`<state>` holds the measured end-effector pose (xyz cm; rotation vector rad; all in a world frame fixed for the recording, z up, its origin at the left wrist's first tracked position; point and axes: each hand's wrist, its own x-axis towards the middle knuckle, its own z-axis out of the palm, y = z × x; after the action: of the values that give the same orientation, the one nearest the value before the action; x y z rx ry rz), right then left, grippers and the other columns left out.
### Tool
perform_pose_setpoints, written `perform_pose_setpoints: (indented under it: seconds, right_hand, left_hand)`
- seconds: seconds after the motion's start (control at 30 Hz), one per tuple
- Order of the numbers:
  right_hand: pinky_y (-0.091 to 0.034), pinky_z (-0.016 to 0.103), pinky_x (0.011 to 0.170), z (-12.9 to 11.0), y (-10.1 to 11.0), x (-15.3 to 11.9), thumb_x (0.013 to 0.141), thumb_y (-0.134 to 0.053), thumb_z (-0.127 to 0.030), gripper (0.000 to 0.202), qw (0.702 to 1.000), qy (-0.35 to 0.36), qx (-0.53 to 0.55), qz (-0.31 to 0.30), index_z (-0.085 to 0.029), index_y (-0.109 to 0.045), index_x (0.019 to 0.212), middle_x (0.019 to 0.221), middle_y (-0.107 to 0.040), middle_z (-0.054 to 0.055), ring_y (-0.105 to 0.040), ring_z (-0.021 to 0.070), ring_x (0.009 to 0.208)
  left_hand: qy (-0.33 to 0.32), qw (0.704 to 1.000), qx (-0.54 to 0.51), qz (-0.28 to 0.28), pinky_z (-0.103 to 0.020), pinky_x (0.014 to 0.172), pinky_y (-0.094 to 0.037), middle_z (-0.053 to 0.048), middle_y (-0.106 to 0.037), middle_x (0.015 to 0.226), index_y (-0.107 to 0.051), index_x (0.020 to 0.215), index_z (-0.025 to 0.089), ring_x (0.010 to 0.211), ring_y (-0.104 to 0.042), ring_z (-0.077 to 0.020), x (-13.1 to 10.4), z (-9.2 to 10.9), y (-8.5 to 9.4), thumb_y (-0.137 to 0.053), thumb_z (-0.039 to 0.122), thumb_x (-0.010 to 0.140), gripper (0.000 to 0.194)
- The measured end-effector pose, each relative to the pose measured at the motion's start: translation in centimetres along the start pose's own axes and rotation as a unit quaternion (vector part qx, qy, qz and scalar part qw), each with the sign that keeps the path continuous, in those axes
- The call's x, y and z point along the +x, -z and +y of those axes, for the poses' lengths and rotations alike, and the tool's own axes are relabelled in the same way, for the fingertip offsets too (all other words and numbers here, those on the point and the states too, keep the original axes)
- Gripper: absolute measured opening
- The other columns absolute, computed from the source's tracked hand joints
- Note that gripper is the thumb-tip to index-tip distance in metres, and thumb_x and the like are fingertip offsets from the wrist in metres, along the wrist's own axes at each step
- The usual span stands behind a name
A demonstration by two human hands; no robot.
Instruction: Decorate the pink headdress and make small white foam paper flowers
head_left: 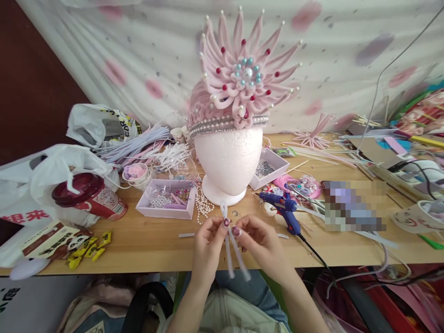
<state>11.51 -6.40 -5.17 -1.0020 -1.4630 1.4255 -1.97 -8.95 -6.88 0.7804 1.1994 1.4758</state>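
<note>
We find the left hand point(207, 243) and right hand point(261, 241) pinched shut on a white pipe cleaner point(229, 240) above the table edge point(145, 259), and judge its small loop may unwind if either pinch slackens.

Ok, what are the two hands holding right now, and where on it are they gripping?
Both hands, left hand and right hand, pinch a white pipe cleaner near its top, just below its small loop; its two long ends hang free below.
</note>
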Motion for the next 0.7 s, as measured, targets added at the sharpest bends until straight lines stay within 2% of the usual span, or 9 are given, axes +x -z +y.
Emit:
perform_pose_setpoints:
  seconds: [0.07,0.17,0.3,0.43,0.6,0.7]
  right_hand:
    - [-0.039,0.02,0.055,0.1,-0.2,-0.5,0.088,-0.065,-0.04,0.025,0.999,0.017,-0.014,-0.031,-0.017,-0.056,0.083,0.072,-0.054,-0.001,-0.049,0.0091,0.063]
    - [-0.038,0.021,0.058,0.3,-0.1,-0.8,0.09,-0.064,-0.037,0.021,0.998,0.024,0.019,-0.061,-0.019,-0.053,0.088,0.075,-0.054,-0.002,-0.049,0.0095,0.066]
    - [-0.039,0.022,0.064,0.5,0.6,-1.2,0.091,-0.063,-0.033,0.018,0.996,0.02,0.027,-0.082,-0.019,-0.052,0.092,0.08,-0.054,-0.001,-0.05,0.0104,0.072]
    - [-0.036,0.022,0.061,0.4,1.1,-1.9,0.092,-0.06,-0.034,0.018,0.994,0.026,0.012,-0.109,-0.019,-0.049,0.091,0.077,-0.05,-0.003,-0.045,0.0097,0.068]
    - [-0.037,0.023,0.063,0.4,1.2,-1.6,0.091,-0.062,-0.037,0.022,0.994,0.037,-0.001,-0.106,-0.019,-0.05,0.093,0.082,-0.049,-0.002,-0.044,0.0105,0.071]
    - [-0.037,0.024,0.062,1.1,1.3,-0.6,0.09,-0.061,-0.039,0.024,0.995,0.017,-0.004,-0.103,-0.018,-0.05,0.088,0.08,-0.049,-0.001,-0.045,0.0111,0.069]
  left_hand:
    - [-0.002,1.0,0.002,-0.006,-0.02,0.07,-0.048,0.0,-0.068,0.074,-0.067,0.078,0.018,0.074,-0.061,-0.012,0.0,0.4,-0.1,-0.074,0.045,0.075,0.027]
    - [-0.007,1.0,0.004,-0.018,-0.021,0.071,-0.051,-0.002,-0.071,0.076,-0.068,0.08,0.018,0.076,-0.065,-0.0137,-0.3,0.7,0.0,-0.076,0.042,0.072,0.027]
    - [-0.013,0.999,0.02,-0.034,-0.023,0.07,-0.052,-0.003,-0.072,0.079,-0.069,0.083,0.017,0.076,-0.066,-0.0148,-0.6,1.0,0.1,-0.077,0.039,0.071,0.026]
    - [-0.024,0.997,0.046,-0.065,-0.022,0.068,-0.051,-0.002,-0.069,0.073,-0.068,0.078,0.016,0.071,-0.064,-0.014,-0.7,1.2,-0.3,-0.073,0.042,0.075,0.026]
    - [-0.047,0.994,0.073,-0.072,-0.023,0.065,-0.05,-0.002,-0.068,0.074,-0.066,0.079,0.017,0.07,-0.063,-0.0146,-0.6,1.2,-0.7,-0.071,0.043,0.076,0.027]
    - [-0.024,0.993,0.087,-0.069,-0.026,0.067,-0.053,-0.004,-0.071,0.078,-0.067,0.082,0.017,0.073,-0.066,-0.0174,0.3,0.9,-0.3,-0.073,0.046,0.073,0.03]
